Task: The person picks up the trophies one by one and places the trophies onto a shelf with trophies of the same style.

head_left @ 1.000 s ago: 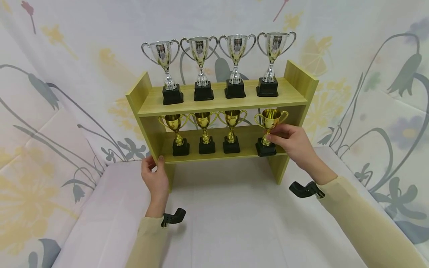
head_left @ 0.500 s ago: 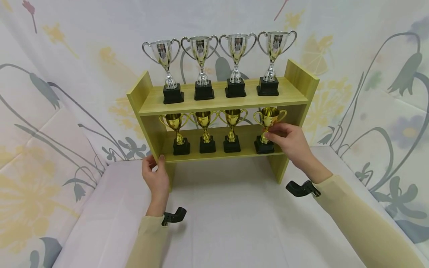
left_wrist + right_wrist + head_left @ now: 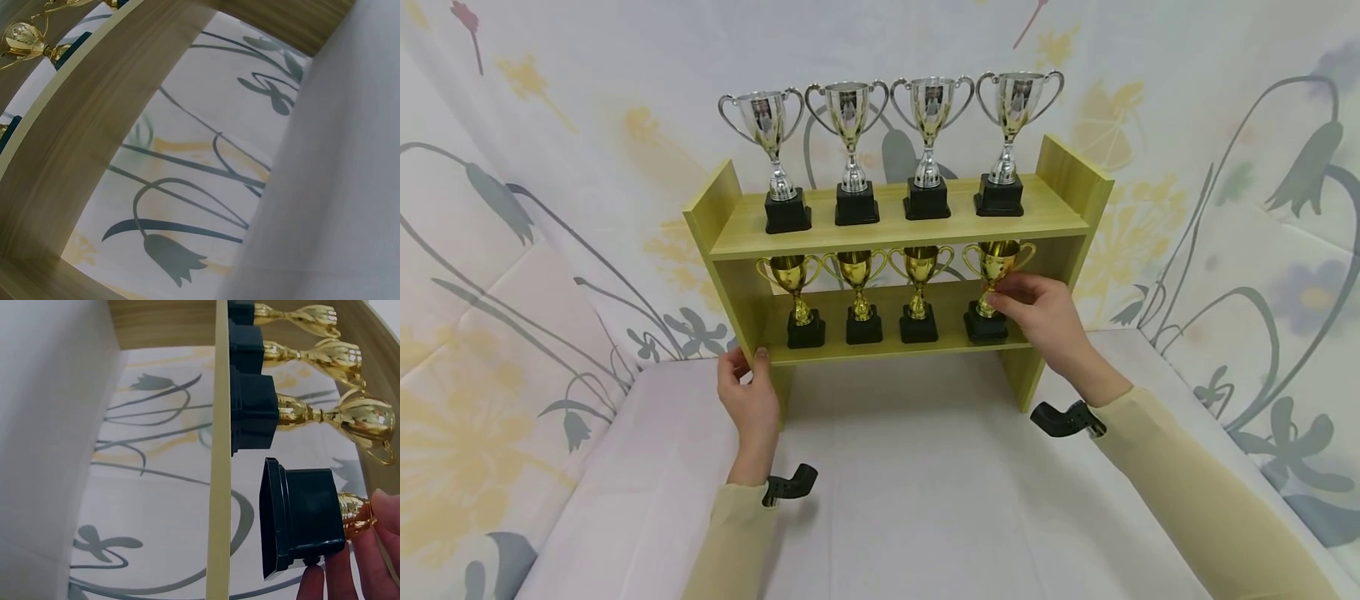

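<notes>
My right hand (image 3: 1041, 312) pinches the stem of a gold trophy cup (image 3: 997, 262) at the right end of the lower shelf board. In the right wrist view, that trophy's black base (image 3: 312, 509) hangs a little off the board (image 3: 219, 487), slightly tilted, with fingers (image 3: 340, 575) under and beside it. Three more gold trophies (image 3: 919, 279) stand in a row to its left. My left hand (image 3: 751, 392) grips the lower left side of the wooden rack (image 3: 730, 287), thumb at the front edge; the left wrist view does not show this hand.
Several silver trophies (image 3: 928, 117) stand in a row on the upper board (image 3: 891, 225). Close to the held trophy is the rack's right side panel (image 3: 1063, 250). A white cloth (image 3: 910, 483) covers the table, and flower-patterned fabric (image 3: 587, 208) hangs behind.
The right hand has moved a little left with the gold trophy, bringing it nearer the other gold ones. The left hand has kept its hold on the rack.
</notes>
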Tool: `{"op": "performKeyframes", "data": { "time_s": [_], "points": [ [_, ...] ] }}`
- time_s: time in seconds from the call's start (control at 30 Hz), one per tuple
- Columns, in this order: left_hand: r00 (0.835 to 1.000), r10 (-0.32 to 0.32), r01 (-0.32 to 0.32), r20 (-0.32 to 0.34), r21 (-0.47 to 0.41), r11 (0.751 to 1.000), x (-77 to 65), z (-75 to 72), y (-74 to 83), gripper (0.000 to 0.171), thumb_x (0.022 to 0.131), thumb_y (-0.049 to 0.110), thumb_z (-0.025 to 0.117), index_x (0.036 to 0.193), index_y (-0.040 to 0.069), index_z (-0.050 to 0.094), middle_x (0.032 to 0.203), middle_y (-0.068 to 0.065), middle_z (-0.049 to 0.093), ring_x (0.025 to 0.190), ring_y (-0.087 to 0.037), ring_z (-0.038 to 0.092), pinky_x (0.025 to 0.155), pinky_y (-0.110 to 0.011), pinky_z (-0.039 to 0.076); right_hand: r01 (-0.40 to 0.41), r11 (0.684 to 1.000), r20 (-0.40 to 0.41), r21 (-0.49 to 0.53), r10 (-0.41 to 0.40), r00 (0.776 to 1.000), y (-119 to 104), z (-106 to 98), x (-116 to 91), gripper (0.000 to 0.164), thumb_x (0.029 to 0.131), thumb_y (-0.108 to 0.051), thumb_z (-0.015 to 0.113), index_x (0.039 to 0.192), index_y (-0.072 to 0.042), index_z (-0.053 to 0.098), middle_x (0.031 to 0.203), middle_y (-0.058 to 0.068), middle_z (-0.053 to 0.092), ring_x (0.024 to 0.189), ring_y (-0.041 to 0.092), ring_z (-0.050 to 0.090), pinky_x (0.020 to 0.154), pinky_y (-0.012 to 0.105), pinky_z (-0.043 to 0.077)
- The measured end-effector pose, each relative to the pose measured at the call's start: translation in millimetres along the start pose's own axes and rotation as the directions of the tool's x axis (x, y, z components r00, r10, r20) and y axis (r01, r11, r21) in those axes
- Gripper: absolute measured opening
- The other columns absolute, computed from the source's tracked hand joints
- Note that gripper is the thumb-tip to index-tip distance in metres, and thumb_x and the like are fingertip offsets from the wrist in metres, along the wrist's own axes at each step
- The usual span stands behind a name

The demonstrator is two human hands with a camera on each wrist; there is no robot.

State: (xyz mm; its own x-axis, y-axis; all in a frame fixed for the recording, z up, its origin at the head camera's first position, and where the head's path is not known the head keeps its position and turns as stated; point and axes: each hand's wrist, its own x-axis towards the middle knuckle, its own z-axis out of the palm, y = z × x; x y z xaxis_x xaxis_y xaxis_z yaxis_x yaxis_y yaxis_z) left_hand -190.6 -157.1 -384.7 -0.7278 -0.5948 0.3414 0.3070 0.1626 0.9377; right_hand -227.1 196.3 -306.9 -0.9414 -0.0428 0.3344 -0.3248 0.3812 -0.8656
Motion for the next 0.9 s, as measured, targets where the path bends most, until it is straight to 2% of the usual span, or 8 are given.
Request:
{"op": "performKeyframes", "data": {
  "time_s": [0.33,0.7,0.9],
  "points": [
    [1.000,0.005,-0.005,-0.003,-0.008,1.000,1.6,0.1,-0.8,0.026,0.098,0.007,0.057,0.117,-0.010,0.055,0.098,-0.001,0.051,0.094,-0.013,0.046,0.079,-0.027,0.039,-0.013,1.000,-0.007,-0.008,0.013,1.000,3,2,2,0.030,0.094,-0.019,0.070,0.114,0.003,0.069,0.107,0.012,0.068,0.094,0.011,0.060,0.077,0.020,0.048],
    [1.000,-0.005,0.005,0.009,0.007,1.000,1.1,-0.6,1.8,0.025,0.099,0.008,0.057,0.117,-0.009,0.055,0.101,-0.004,0.052,0.095,-0.013,0.046,0.079,-0.026,0.039,-0.019,0.998,-0.021,-0.057,0.018,1.000,7,5,4,0.029,0.095,-0.022,0.068,0.112,0.001,0.069,0.109,0.013,0.068,0.097,0.011,0.059,0.078,0.021,0.046],
    [1.000,-0.014,0.014,0.000,0.018,1.000,12.8,0.7,-27.0,0.027,0.099,0.013,0.059,0.119,-0.004,0.056,0.102,0.000,0.052,0.097,-0.013,0.046,0.080,-0.027,0.039,-0.035,0.997,-0.025,-0.066,0.034,0.999,10,7,5,0.029,0.095,-0.023,0.067,0.112,0.001,0.068,0.110,0.014,0.067,0.099,0.014,0.058,0.080,0.024,0.046]
  ]
}}
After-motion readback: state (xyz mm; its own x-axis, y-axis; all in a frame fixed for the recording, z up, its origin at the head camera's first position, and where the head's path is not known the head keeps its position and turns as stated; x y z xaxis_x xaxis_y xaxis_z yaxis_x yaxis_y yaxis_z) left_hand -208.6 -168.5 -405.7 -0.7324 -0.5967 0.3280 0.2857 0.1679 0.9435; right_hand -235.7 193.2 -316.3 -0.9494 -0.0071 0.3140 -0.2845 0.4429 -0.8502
